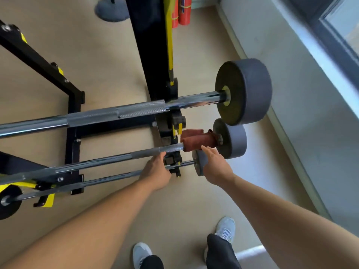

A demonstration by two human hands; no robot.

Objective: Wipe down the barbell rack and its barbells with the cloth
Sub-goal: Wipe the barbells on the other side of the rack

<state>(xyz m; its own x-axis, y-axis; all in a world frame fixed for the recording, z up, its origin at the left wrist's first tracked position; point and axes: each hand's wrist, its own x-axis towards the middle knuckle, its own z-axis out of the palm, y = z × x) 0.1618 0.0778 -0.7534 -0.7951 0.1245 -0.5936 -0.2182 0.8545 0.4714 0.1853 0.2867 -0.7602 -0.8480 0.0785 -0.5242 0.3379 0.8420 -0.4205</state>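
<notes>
A black and yellow barbell rack [153, 61] holds three barbells stacked by height. The top barbell [116, 113] carries a large grey plate on its right end. A reddish-brown cloth [196, 140] is draped over the middle barbell [155, 152], next to its grey plate [231, 138]. My left hand [155, 171] is closed around the lowest barbell [108, 178] beside the rack hook. With fingers extended, my right hand [215, 164] rests over the lowest bar's small grey plate [200, 162], fingertips just below the cloth.
The floor is beige. A pale wall and window sill [310, 78] run along the right. Red cylinders [183, 10] and a round grey base [110, 9] stand at the far end. My two shoes [225, 230] are at the bottom.
</notes>
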